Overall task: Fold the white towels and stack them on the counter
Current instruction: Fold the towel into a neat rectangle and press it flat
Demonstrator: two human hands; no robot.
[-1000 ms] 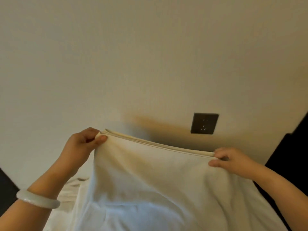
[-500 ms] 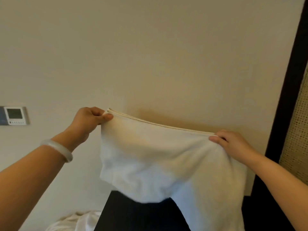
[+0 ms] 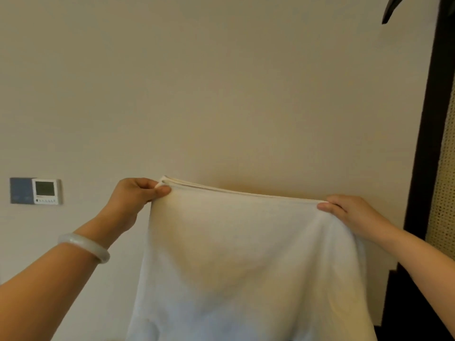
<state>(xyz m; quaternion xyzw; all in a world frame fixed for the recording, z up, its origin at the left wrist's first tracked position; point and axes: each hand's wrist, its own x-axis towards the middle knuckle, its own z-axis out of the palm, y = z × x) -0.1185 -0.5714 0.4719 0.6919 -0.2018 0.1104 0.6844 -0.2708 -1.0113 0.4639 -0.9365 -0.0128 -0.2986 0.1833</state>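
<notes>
Since 0.5 s ago: lower half of the white towel (image 3: 246,267), then billowed up with its bottom edge showing, now hangs straight and runs out of view at 6 o'clock. The dark furniture seen below it then is covered. Both hands sit at much the same height as before.

Edges / room: towel is held up in the air in front of a beige wall (image 3: 221,94). It is doubled, and the layered top edge runs taut from 9 to 3 o'clock, sloping slightly down toward 3. Left side edge falls free; right side edge lies against the right wrist. Bare wall is open at 12 o'clock and on the 9 o'clock side as far as the thermostat (image 3: 46,191). Dark door frame (image 3: 428,168) stands near the right hand at 3 o'clock, with a woven panel (image 3: 444,193) beyond it.

Pose: left hand (image 3: 138,198) pinches the top left corner, thumb on the near face, fingers (image 3: 145,183) curled behind. Its arm reaches in from 7 o'clock with a pale bangle (image 3: 83,247) on the wrist. Right hand (image 3: 352,212) pinches the top right corner the same way, arm entering from 4 o'clock.

Writing: thermostat shows a grey display over a row of small buttons; characters too small to read.
</notes>
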